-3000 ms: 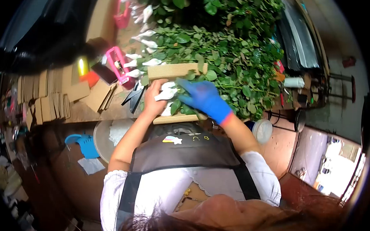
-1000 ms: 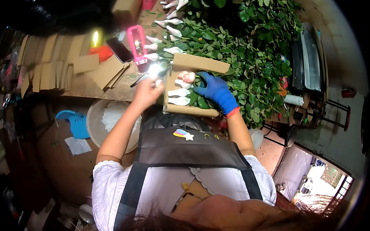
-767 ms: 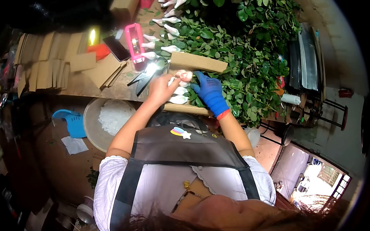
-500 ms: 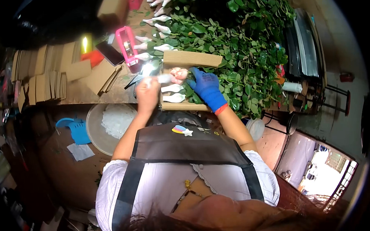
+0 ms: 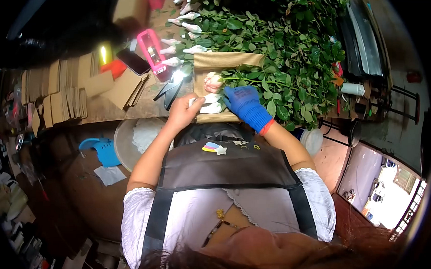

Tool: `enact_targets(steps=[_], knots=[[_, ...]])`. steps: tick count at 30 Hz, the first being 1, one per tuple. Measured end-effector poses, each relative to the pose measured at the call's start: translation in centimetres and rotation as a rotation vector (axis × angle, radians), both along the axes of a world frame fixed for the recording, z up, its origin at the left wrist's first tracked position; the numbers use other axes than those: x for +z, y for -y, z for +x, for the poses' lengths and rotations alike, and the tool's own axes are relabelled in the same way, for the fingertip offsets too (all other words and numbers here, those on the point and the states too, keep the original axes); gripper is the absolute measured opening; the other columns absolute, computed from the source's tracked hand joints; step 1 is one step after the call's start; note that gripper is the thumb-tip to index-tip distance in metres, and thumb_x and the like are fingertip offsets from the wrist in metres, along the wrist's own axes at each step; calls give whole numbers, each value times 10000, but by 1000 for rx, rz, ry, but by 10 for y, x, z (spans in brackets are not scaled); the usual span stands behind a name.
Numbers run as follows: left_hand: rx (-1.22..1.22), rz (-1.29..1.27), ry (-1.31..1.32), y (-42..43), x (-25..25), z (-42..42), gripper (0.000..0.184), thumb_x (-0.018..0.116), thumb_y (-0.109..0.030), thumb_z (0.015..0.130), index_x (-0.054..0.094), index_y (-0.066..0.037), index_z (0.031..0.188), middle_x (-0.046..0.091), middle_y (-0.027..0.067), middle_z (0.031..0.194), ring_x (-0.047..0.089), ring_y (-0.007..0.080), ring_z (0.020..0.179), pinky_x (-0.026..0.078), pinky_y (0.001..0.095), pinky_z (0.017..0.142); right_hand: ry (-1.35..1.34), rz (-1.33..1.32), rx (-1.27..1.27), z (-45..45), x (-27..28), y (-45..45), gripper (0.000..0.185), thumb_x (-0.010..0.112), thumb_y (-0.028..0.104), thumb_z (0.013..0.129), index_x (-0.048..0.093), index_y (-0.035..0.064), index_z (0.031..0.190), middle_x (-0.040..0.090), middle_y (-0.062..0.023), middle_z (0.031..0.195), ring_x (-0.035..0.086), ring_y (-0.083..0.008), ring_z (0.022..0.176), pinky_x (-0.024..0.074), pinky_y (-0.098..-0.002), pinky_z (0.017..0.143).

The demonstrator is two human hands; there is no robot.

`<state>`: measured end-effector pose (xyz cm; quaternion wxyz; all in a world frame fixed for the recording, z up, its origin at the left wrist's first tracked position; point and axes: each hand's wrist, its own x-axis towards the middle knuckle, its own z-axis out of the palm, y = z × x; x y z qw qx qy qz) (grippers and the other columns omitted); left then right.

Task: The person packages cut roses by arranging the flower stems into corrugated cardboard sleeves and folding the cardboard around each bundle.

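A pale pink rose [image 5: 213, 82] lies bare-headed on a piece of corrugated cardboard [image 5: 228, 61], its stem running right. Below it rest rose heads in white sleeves [image 5: 211, 108]. My bare left hand [image 5: 183, 110] is closed, with a bit of white sleeve [image 5: 193, 102] between thumb and fingers; whether that sleeve is loose or on a bud cannot be made out. Wearing a blue glove, my right hand [image 5: 245, 106] is curled just below the rose's stem, beside the sleeved heads. Whatever its fingers hold is hidden.
Leafy rose stems [image 5: 277, 46] pile up behind, several with sleeved heads [image 5: 195, 49]. To the left are scissors [image 5: 170, 90], a pink tape dispenser [image 5: 151, 50], a phone [image 5: 133, 62] and cardboard pieces [image 5: 68, 97]. A round tub [image 5: 131, 143] stands below the table edge.
My left hand has moved slightly right and down, toward the sleeved heads. The pink rose now shows without the white sleeve that was against it. My right hand has shifted slightly down from the rose.
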<state>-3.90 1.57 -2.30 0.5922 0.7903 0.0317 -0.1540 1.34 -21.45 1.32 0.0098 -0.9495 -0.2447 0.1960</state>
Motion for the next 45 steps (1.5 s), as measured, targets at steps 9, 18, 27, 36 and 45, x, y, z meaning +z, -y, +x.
enact_targets(steps=[9, 18, 27, 36, 45], knots=[[3, 97, -84, -40, 1, -10, 245, 721, -190, 901, 584, -19, 791, 659, 35, 804, 552, 74, 713, 452, 260, 651, -186, 75, 53, 5, 48, 9, 271, 580, 385, 903, 649, 174, 1059, 718, -96, 921, 699, -305, 870, 525, -458, 764], [-64, -179, -204, -1, -4, -2, 316, 683, -297, 949, 652, -22, 795, 583, -23, 669, 484, 53, 630, 391, 269, 563, -294, -108, 190, 11, 44, -5, 303, 603, 388, 899, 685, 139, 1052, 727, -117, 997, 700, -304, 959, 533, -444, 828], [706, -384, -208, -50, -22, -53, 244, 691, -266, 928, 691, -27, 876, 603, -37, 728, 511, 61, 607, 398, 246, 552, -290, -171, 338, 15, 34, -12, 221, 601, 292, 885, 717, 126, 972, 739, -118, 953, 715, -295, 915, 537, -462, 767], [58, 459, -33, -81, -19, -68, 533, 794, -416, 787, 641, -57, 1150, 651, 177, 1119, 564, 385, 1138, 442, 453, 980, -214, -430, 608, 15, 37, -45, 129, 652, 184, 869, 730, 186, 971, 746, -56, 841, 728, -240, 815, 506, -419, 643], [-267, 208, 254, 9, -25, 23, 1038, 913, -393, 648, 311, -64, 1427, 331, 225, 1393, 344, 408, 1341, 306, 455, 1147, -344, -338, 369, 21, 53, -31, 227, 632, 264, 889, 726, 145, 1057, 745, -88, 1005, 713, -278, 977, 534, -427, 835]])
